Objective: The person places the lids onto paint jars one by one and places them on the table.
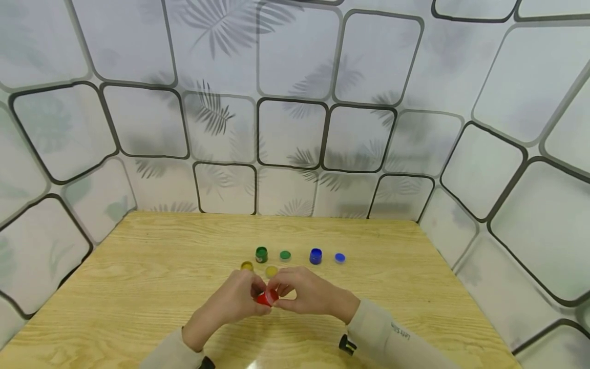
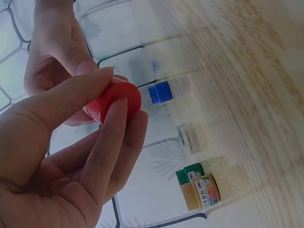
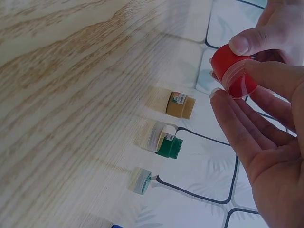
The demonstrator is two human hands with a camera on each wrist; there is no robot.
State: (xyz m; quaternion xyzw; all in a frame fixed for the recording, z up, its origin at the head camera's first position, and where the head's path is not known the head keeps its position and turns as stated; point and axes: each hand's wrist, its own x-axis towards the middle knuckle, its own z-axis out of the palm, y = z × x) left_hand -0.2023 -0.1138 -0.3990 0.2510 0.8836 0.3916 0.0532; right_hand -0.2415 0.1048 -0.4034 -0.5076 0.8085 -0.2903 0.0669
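Between both hands is a small red paint jar (image 1: 262, 299), held tilted above the table. My left hand (image 1: 236, 297) grips its body, thumb on one side and fingertips on the other. My right hand (image 1: 315, 294) pinches the clear lid (image 3: 243, 86) at the jar's end. In the left wrist view the red base (image 2: 128, 97) faces the camera, and the lid end is hidden behind the fingers. Just beyond the hands stand an open yellow paint jar (image 1: 247, 266) and its lid (image 1: 271, 272).
Farther back on the wooden table (image 1: 175, 256) are an open green paint jar (image 1: 261, 255) with a green lid (image 1: 285, 255) beside it. To their right stand an open blue jar (image 1: 315, 257) and a blue lid (image 1: 340, 258). A patterned wall covering (image 1: 290, 133) borders the table.
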